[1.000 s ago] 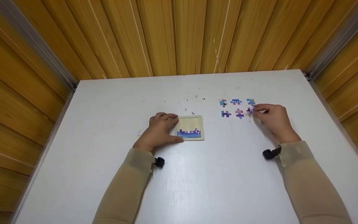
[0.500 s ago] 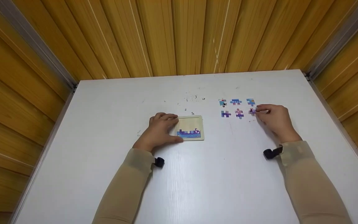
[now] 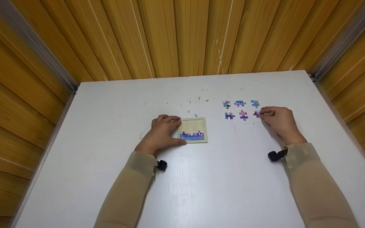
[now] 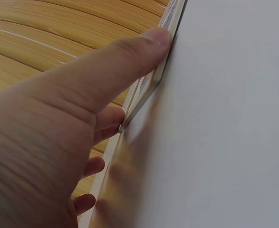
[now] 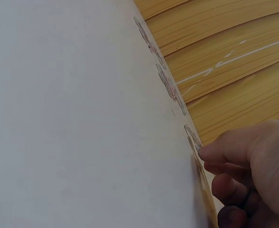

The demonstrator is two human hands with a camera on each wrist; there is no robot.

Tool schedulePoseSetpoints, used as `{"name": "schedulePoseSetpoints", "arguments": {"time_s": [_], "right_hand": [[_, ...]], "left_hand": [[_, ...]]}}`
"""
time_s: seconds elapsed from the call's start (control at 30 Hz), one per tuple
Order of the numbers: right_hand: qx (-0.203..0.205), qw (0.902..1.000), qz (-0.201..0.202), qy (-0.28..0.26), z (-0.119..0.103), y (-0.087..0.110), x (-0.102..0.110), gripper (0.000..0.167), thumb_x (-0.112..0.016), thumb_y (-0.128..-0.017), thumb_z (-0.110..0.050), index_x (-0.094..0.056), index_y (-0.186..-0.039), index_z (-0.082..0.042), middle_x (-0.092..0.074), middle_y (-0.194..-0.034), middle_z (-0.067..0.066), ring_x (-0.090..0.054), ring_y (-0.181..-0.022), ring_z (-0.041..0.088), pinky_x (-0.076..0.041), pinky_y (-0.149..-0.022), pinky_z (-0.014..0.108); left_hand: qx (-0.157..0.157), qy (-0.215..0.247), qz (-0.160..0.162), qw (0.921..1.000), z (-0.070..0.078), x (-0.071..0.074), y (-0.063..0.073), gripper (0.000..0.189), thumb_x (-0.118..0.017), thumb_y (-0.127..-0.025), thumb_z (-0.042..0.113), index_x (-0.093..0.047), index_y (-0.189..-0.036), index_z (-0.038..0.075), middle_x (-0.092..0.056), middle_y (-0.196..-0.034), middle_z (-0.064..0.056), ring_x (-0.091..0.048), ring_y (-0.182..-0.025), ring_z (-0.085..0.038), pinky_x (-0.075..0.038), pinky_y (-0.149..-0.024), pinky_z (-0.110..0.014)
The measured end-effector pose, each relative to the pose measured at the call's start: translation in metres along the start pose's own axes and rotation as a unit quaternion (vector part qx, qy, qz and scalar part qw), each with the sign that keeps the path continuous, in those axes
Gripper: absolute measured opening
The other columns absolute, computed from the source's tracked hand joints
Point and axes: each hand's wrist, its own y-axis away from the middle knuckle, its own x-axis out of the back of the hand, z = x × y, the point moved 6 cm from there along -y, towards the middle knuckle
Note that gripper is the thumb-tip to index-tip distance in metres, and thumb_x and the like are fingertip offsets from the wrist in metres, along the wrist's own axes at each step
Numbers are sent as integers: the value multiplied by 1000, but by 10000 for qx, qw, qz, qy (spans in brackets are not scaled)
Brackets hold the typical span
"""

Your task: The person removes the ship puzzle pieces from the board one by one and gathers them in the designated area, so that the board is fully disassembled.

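Observation:
In the head view, my left hand [image 3: 162,133] holds a small pale wooden puzzle tray [image 3: 206,129] by its left side, thumb at the near edge and fingers at the far corner. A joined strip of blue and purple jigsaw pieces [image 3: 192,136] fills the tray's near part; bare wood shows above it. The left wrist view has the thumb [image 4: 129,54] pressed on the tray's edge. At the right, my right hand [image 3: 280,122] pinches a purple jigsaw piece [image 3: 257,114] between thumb and fingertips, low over the table. From the right wrist, this piece [image 5: 192,137] appears edge-on.
Left of the pinched piece lie a pink and purple piece [image 3: 243,115] and a purple one [image 3: 229,116]. Behind them is a row with a blue piece [image 3: 240,103] and others at either side. Dark specks mark the white table [image 3: 201,183]; wood-patterned panels [image 3: 192,38] enclose it.
My right hand has shifted slightly right, and the purple jigsaw piece has moved a little right and nearer with it. The left hand and the tray stay in place.

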Motion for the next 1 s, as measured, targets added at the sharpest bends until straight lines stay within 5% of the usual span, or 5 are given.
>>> {"name": "schedulePoseSetpoints", "arguments": {"time_s": [0.37, 0.53, 0.7, 0.83, 1.0], "right_hand": [[154, 9996, 83, 206, 0, -1, 2, 33, -73, -107, -16, -80, -136, -1, -77, -143, 24, -69, -126, 34, -45, -84, 13], [218, 9995, 120, 211, -2, -1, 2, 32, -73, -107, -14, -80, -135, -1, -78, -140, 25, -72, -127, 38, -57, -103, 42], [242, 9996, 112, 77, -3, 0, 2, 31, -72, -107, -12, -80, -133, 2, -74, -147, 26, -67, -140, 45, -53, -118, 62], [236, 9996, 173, 49, -5, 1, 3, 29, -72, -106, -13, -82, -130, 0, -72, -153, 23, -67, -137, 43, -56, -112, 53], [210, 9993, 299, -7, -10, 3, 3, 29, -74, -106, -15, -81, -132, -4, -72, -153, 21, -66, -98, 26, -54, -72, 21]], "left_hand": [[-78, -83, 28, 9999, 2, 3, -1, 93, -96, -85, 60, -64, -162, 18, -56, -172, 2, -37, -163, -35, -23, -137, -56], [-90, -123, 53, 9999, 3, 4, -1, 93, -96, -85, 61, -65, -161, 18, -57, -171, 3, -37, -163, -35, -25, -136, -57], [-75, -137, 53, 9999, 3, 4, -1, 94, -96, -85, 61, -64, -162, 18, -57, -171, 3, -37, -163, -35, -24, -137, -57], [-34, -138, 2, 9999, 3, 2, -1, 94, -96, -85, 61, -64, -162, 18, -56, -172, 3, -37, -163, -34, -24, -137, -57], [40, -115, -23, 9999, 1, 0, 0, 95, -96, -85, 61, -63, -163, 19, -56, -172, 4, -36, -164, -34, -23, -138, -55]]}}
